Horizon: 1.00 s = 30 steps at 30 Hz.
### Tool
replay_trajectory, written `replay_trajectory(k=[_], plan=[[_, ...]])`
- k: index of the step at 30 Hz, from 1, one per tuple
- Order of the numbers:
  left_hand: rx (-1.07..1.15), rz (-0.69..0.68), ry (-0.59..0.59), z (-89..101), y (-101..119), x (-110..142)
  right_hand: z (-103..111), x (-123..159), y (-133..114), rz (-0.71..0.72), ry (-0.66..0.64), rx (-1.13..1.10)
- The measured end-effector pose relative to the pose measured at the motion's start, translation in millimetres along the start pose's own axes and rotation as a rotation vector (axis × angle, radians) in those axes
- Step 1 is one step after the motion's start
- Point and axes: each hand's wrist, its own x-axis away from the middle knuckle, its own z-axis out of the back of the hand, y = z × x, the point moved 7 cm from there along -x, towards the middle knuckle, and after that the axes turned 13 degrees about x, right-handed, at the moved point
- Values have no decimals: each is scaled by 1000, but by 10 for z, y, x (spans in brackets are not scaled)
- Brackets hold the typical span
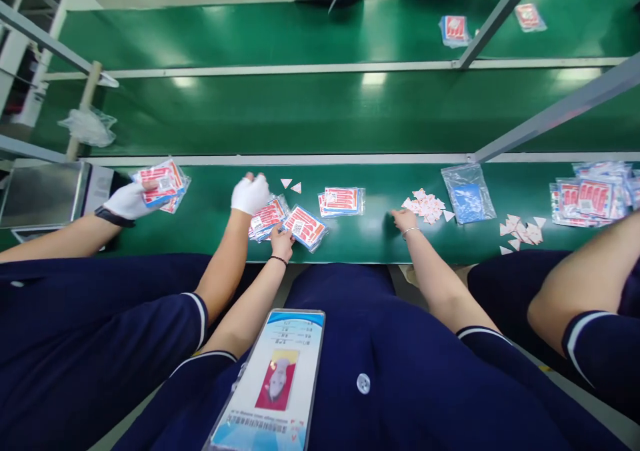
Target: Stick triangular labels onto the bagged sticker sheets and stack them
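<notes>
My left hand (283, 244) grips the near edge of a flat plastic packet (306, 228) printed in red, white and blue, with a square code on it. Beside it, partly under the neighbour's gloved hand, lies a stack of similar packets (266, 219). My right hand (404, 220) rests low over the table just left of a heap of small white triangular pieces (426, 207). Its fingers are drawn together, and whatever may be between them is hidden. Between my hands lies another small stack of packets (342, 201). Two loose triangles (291, 185) lie beyond the left stack.
At left, a co-worker's gloved hand (123, 201) holds packets; their other gloved hand (250, 194) is close to mine. A clear bag with blue contents (467, 196), more triangles (521, 231) and a packet pile (595, 196) lie right. Grey metal bars (555, 114) cross above the green table (280, 114).
</notes>
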Motion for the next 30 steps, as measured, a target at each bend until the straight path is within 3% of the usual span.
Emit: replay_trajectory(k=[3, 6, 11, 13, 14, 16, 20, 23, 26, 30], plan=[[-6, 8, 41, 41, 17, -20, -506, 41, -343, 43, -40, 39], [-24, -46, 132, 199, 226, -87, -801, 23, -628, 60, -51, 38], [-162, -190, 308, 550, 630, -74, -839, -48, -674, 82, -68, -38], [-243, -255, 332, 558, 692, 20, -791, -5, -623, 110, -84, -98], [-281, -282, 303, 488, 685, 81, -766, 41, -606, 130, -98, -131], [-346, -300, 134, 176, 580, 226, -723, 180, -609, 181, -139, -193], [-426, -212, -435, -826, 141, 689, -686, 577, -768, 327, -239, -280], [-463, -202, -678, -1331, -66, 1010, -684, 857, -901, 414, -269, -302], [-514, -226, -762, -1475, -108, 1107, -723, 1052, -949, 431, -331, -326], [-585, -208, -821, -1381, -98, 1048, -807, 1177, -913, 365, -532, -490]])
